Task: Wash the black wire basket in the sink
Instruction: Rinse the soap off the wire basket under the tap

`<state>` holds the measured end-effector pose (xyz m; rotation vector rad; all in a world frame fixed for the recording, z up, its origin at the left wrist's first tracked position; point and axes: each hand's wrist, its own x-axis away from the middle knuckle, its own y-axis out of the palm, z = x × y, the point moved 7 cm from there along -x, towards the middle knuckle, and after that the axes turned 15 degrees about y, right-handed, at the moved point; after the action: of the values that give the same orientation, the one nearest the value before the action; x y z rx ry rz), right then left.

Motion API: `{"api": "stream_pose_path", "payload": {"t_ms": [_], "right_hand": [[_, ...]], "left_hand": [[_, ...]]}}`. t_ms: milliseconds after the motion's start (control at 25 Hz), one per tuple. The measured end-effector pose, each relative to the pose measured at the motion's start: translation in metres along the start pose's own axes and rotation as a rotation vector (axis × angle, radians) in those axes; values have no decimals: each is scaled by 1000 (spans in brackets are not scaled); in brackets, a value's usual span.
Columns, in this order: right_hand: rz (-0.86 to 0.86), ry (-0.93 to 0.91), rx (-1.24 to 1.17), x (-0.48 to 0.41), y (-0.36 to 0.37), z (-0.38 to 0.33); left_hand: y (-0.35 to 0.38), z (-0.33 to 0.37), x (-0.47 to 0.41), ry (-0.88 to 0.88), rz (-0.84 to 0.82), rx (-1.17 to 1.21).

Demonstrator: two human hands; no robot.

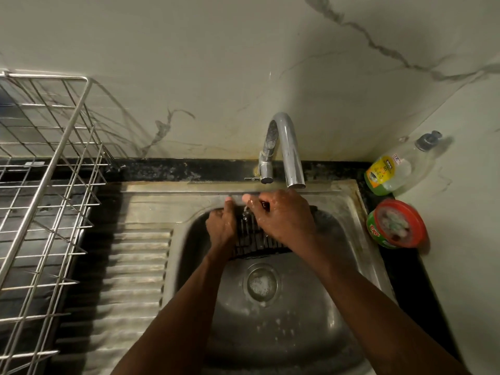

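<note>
Two bare forearms reach from the near edge into one steel sink (286,336), which has one round drain (262,284) in its floor. One black wire basket (255,240) is held at the far side of the basin, just below the spout of the single chrome tap (287,150) and above the drain. Its long axis runs from left to right across the basin, and its thin wires run from far to near. Whether its open side faces up or down cannot be told, because the hands cover much of it. The left hand (220,226) grips the left end, fingers curled round the edge. The right hand (284,215) lies over the top and right part, its wet fingers bent onto the far rim, so both hands are clamped on the basket. Left of the basin is a ribbed drainboard (130,266), and further left stands one steel dish rack (48,171). At the right, on the dark counter, are one dish soap bottle (392,166) and one round Exo tub (397,223), near each other.
</note>
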<state>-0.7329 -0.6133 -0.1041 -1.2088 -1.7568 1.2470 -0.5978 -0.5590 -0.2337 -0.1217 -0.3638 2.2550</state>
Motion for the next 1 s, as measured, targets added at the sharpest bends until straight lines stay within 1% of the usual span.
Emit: {"api": "stream_pose_path", "payload": {"t_ms": [40, 80, 160, 240, 280, 320, 400, 440, 480, 520, 560, 600, 640, 680, 720, 840, 880, 920, 960, 1000], "right_hand": [[4, 21, -86, 0, -1, 5], [27, 33, -95, -1, -1, 10], [109, 67, 16, -6, -4, 11], [187, 100, 160, -11, -5, 2], [173, 141, 197, -14, -2, 0], [122, 194, 199, -18, 3, 2], [29, 251, 123, -23, 10, 10], [12, 221, 75, -22, 13, 12], [40, 117, 73, -16, 15, 10], [94, -12, 124, -3, 18, 3], [139, -90, 189, 10, 23, 2], [156, -125, 230, 19, 28, 3], [134, -125, 240, 23, 29, 7], [124, -100, 243, 21, 25, 12], [98, -33, 248, 14, 21, 21], [-73, 340, 239, -29, 3, 57], [-125, 429, 236, -37, 3, 61], [-136, 450, 256, -40, 6, 57], [-106, 403, 292, -39, 11, 47], [-52, 315, 312, -34, 18, 36]], "left_hand": [[-1, 1, 1, 46, -14, 13], [1, 2, 3, 82, -40, 25], [15, 15, 5, 90, -134, 124], [34, 42, 8, 80, -238, 268], [40, 52, 8, 62, -240, 305], [43, 56, 8, 25, -215, 318], [43, 54, 10, -31, -151, 336], [40, 51, 10, -35, -109, 342], [36, 45, 9, -35, -61, 338], [33, 41, 7, -31, -23, 337], [32, 38, 5, -28, -7, 345], [33, 38, 5, -24, -6, 359], [33, 39, 6, -26, -8, 375], [34, 40, 6, -29, -19, 385], [34, 43, 7, -28, -37, 382], [35, 43, 10, 14, -65, 345], [33, 45, 9, 30, -53, 334], [32, 46, 7, 38, -37, 332], [32, 45, 4, 38, -30, 334], [33, 45, 2, 38, -29, 336]]}}
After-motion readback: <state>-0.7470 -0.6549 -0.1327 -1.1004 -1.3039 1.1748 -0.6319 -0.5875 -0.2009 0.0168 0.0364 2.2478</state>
